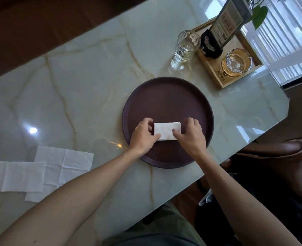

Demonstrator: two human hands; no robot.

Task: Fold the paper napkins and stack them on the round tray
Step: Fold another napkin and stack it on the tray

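Resting rectangular folded napkin, round tray

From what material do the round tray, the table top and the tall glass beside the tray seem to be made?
Round tray: dark brown with a matte finish and a low rim; probably plastic or coated wood, and the picture cannot settle which.
Table top: pale green stone look with tan veins, polished, since it mirrors a lamp; marble or an imitation.
Tall glass: clear glass; the table shows through.

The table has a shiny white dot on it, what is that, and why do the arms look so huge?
Head view: the dot is lamp glare on the glossy table; the window also reflects there; the wide lens stretches the arms near the edges.
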